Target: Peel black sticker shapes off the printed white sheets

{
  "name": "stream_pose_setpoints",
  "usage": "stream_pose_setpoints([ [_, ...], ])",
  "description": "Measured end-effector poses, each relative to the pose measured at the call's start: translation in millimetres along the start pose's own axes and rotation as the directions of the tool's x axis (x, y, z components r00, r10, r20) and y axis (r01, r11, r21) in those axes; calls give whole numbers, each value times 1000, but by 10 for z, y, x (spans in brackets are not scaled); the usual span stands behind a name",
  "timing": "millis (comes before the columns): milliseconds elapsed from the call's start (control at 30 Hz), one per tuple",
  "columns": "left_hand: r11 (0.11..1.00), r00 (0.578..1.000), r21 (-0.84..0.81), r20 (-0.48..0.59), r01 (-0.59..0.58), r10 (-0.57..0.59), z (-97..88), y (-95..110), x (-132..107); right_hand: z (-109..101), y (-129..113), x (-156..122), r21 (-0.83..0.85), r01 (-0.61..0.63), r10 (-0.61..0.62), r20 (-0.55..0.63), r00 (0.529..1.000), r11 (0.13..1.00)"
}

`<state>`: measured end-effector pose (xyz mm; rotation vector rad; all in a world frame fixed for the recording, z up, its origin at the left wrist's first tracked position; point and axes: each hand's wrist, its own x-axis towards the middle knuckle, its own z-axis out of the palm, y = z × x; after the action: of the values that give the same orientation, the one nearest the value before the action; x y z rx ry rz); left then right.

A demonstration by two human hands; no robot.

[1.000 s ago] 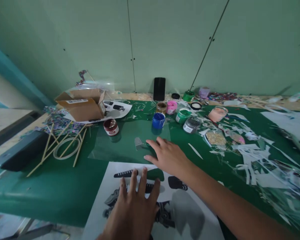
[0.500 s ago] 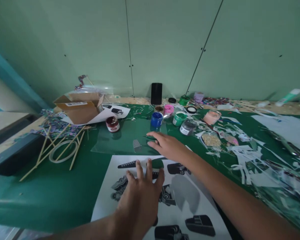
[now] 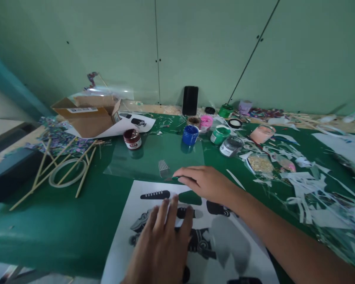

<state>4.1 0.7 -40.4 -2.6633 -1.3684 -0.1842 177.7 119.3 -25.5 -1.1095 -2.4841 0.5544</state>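
My left hand lies with fingers stretched out on a white printed sheet of black-and-grey pictures. The sheet has a cut-out hole near its top, through which the green table surface shows. My right hand is just above the sheet's top edge, thumb and forefinger pinched together. A small dark green bit shows at those fingertips; I cannot make out what it is. Just left of them, a small striped grey cut-out lies on a clear plastic sheet.
Open paint jars stand beyond: dark red, blue, green and others. A cardboard box, wooden sticks and a tape ring are left. A phone leans on the wall. Paper scraps cover the right.
My right hand has come down and nearer to the sheet, and its thumb and forefinger have closed together. My left hand's fingers have drawn closer together on the sheet. The view has shifted slightly.
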Motion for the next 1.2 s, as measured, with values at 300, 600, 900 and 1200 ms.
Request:
stream_pose_setpoints([
  [300,995,995,-72,-68,67,-72,-61,-212,-577,-87,-287,-609,-135,-82,64,-136,989,987],
  [600,976,978,-167,-126,143,-165,-70,59,-368,204,-490,-1050,-482,-132,102,-88,991,866],
  [900,976,987,-200,-118,85,-110,-9,-34,-374,175,-427,-1094,-462,-50,39,-32,999,885],
  [1200,974,988,-227,-139,30,-62,-1,-94,-336,204,-446,-1176,-581,7,-86,-107,990,814],
])
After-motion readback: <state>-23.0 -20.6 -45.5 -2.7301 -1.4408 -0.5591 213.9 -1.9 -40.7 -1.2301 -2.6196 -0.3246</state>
